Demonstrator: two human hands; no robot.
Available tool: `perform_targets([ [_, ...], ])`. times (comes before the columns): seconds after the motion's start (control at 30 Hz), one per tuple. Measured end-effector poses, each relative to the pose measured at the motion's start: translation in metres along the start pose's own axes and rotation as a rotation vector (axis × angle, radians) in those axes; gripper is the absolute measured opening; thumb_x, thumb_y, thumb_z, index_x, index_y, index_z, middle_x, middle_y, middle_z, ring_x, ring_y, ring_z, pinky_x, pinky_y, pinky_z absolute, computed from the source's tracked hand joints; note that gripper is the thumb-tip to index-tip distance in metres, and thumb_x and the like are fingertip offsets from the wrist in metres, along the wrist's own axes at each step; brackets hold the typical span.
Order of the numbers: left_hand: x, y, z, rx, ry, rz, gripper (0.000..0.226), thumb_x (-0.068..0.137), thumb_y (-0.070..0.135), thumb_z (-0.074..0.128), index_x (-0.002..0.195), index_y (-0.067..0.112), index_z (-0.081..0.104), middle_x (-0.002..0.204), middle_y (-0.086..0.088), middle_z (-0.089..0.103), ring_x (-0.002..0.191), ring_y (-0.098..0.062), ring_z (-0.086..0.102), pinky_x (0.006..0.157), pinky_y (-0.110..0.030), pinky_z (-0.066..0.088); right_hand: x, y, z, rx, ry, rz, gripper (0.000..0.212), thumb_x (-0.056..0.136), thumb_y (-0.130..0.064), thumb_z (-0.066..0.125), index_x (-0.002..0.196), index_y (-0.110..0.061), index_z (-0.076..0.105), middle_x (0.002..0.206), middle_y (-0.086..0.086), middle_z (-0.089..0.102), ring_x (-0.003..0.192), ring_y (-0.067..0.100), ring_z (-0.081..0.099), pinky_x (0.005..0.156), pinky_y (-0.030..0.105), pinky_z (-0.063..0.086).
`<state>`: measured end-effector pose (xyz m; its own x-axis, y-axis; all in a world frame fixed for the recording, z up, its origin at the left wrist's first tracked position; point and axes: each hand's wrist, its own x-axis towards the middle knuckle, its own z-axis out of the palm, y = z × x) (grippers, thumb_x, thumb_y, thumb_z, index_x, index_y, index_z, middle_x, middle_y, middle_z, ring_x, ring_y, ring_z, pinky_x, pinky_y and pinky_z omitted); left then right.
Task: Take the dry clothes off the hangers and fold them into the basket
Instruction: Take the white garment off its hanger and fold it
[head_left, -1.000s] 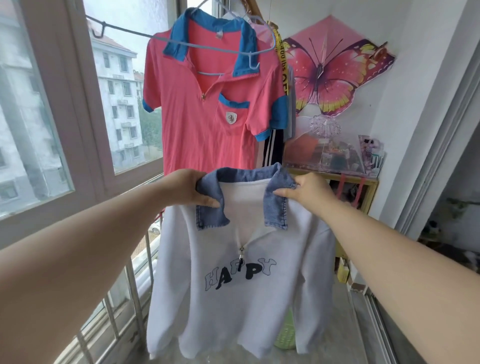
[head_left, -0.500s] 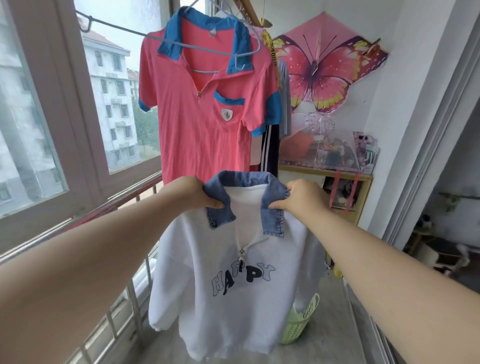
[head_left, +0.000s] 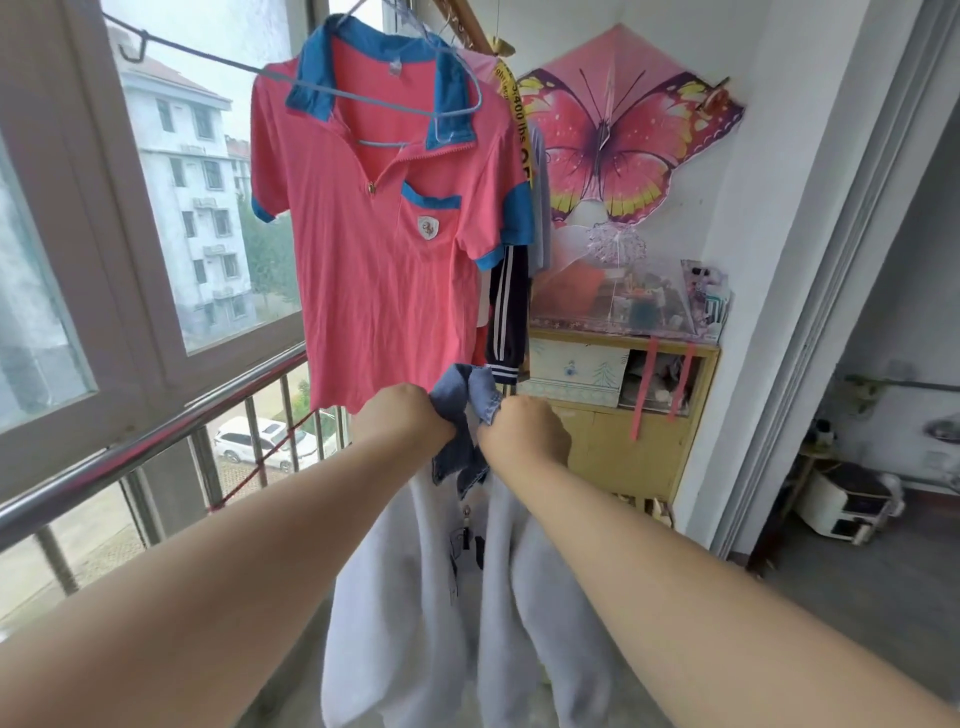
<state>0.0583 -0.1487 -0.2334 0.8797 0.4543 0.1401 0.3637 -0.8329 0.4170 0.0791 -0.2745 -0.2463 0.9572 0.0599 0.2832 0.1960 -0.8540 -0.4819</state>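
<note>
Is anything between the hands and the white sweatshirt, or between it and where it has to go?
Nothing: the left hand and right hand both grip the white sweatshirt by its denim collar. No basket shows here, so that path cannot be judged.

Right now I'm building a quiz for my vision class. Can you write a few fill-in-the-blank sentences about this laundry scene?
The left hand and right hand both grip the white sweatshirt by its denim ___.
The pink polo shirt hangs on a ___.
The kite on the wall is shaped like a ___.
Missing words: collar; hanger; butterfly.
</note>
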Motion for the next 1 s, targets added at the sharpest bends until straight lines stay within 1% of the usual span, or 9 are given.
perform_targets([
  [0.1, -0.002, 0.000, 0.006, -0.196, -0.073, -0.007, 0.015, 0.071, 0.029, 0.064, 0.069, 0.015, 0.059, 0.060, 0.000, 0.054, 0.053, -0.018, 0.050, 0.047, -0.022, 0.034, -0.003, -0.003, 0.004, 0.267, -0.092, 0.054, 0.022, 0.084, -0.023, 0.061, 0.099, -0.008, 0.066, 0.096, 0.012, 0.065, 0.093, 0.033, 0.061, 0.066, 0.027, 0.037],
  [0.17, -0.003, 0.000, 0.008, -0.387, -0.119, -0.025, 0.017, 0.070, 0.024, 0.066, 0.063, 0.013, 0.055, 0.057, 0.000, 0.049, 0.051, -0.017, 0.045, 0.046, -0.022, 0.030, -0.002, -0.001, 0.007, 0.423, -0.122, 0.084, 0.009, 0.082, -0.018, 0.062, 0.078, -0.009, 0.062, 0.075, 0.008, 0.060, 0.079, 0.029, 0.056, 0.057, 0.027, 0.034],
  [0.23, -0.005, 0.000, 0.008, -0.524, -0.156, -0.024, 0.013, 0.070, 0.020, 0.069, 0.069, 0.013, 0.059, 0.060, 0.000, 0.050, 0.052, -0.015, 0.045, 0.045, -0.022, 0.030, -0.001, 0.001, 0.009, 0.547, -0.130, 0.132, 0.023, 0.082, -0.016, 0.062, 0.062, -0.014, 0.049, 0.061, 0.000, 0.048, 0.071, 0.023, 0.049, 0.050, 0.028, 0.030],
  [0.5, 0.001, -0.007, 0.006, -0.395, -0.061, 0.032, 0.008, 0.081, 0.019, 0.057, 0.074, 0.015, 0.058, 0.061, 0.001, 0.052, 0.062, -0.021, 0.049, 0.047, -0.025, 0.032, -0.009, -0.011, 0.014, 0.752, -0.223, 0.027, 0.029, 0.084, -0.011, 0.056, 0.061, -0.017, 0.039, 0.059, -0.001, 0.038, 0.057, 0.017, 0.034, 0.052, 0.028, 0.024],
  [0.6, 0.002, -0.009, 0.004, -0.526, -0.124, -0.067, 0.020, 0.085, 0.030, 0.056, 0.085, 0.012, 0.065, 0.071, -0.003, 0.057, 0.062, -0.019, 0.050, 0.052, -0.025, 0.037, -0.011, -0.016, 0.011, 0.847, -0.349, 0.036, 0.013, 0.079, -0.006, 0.048, 0.068, -0.013, 0.046, 0.065, 0.005, 0.046, 0.065, 0.021, 0.047, 0.061, 0.031, 0.042],
  [0.67, 0.006, -0.012, 0.003, -0.808, -0.288, -0.189, 0.043, 0.082, 0.045, 0.062, 0.102, 0.008, 0.067, 0.087, -0.009, 0.064, 0.076, -0.024, 0.059, 0.068, -0.028, 0.049, -0.013, -0.017, 0.009, 0.905, -0.496, 0.027, 0.023, 0.082, 0.007, 0.038, 0.078, -0.011, 0.052, 0.070, 0.007, 0.052, 0.071, 0.024, 0.056, 0.073, 0.043, 0.056],
  [0.77, 0.008, -0.019, 0.003, -0.945, -0.487, -0.146, 0.082, 0.051, 0.070, 0.077, 0.108, 0.011, 0.067, 0.105, -0.010, 0.070, 0.099, -0.028, 0.067, 0.093, -0.044, 0.052, -0.014, -0.016, 0.012, 0.836, -0.597, -0.024, 0.041, 0.085, 0.018, 0.030, 0.104, -0.004, 0.059, 0.094, 0.014, 0.065, 0.095, 0.030, 0.066, 0.088, 0.046, 0.056],
  [0.87, 0.011, -0.026, -0.002, -0.885, -0.509, -0.027, 0.071, 0.053, 0.047, 0.089, 0.110, 0.012, 0.067, 0.106, -0.011, 0.072, 0.103, -0.029, 0.067, 0.097, -0.045, 0.050, -0.009, -0.007, 0.011, 0.811, -0.608, -0.012, 0.064, 0.083, 0.023, 0.026, 0.125, -0.013, 0.056, 0.100, 0.007, 0.062, 0.090, 0.027, 0.066, 0.080, 0.037, 0.058],
  [1.0, 0.013, -0.031, -0.011, -0.921, -0.565, 0.028, 0.050, 0.066, 0.012, 0.079, 0.113, 0.004, 0.065, 0.109, -0.016, 0.070, 0.104, -0.032, 0.066, 0.099, -0.046, 0.048, -0.005, 0.005, 0.000, 0.663, -0.513, -0.125, 0.073, 0.077, 0.022, 0.033, 0.126, -0.024, 0.061, 0.104, 0.001, 0.050, 0.078, 0.009, 0.049, 0.056, 0.010, 0.044],
])
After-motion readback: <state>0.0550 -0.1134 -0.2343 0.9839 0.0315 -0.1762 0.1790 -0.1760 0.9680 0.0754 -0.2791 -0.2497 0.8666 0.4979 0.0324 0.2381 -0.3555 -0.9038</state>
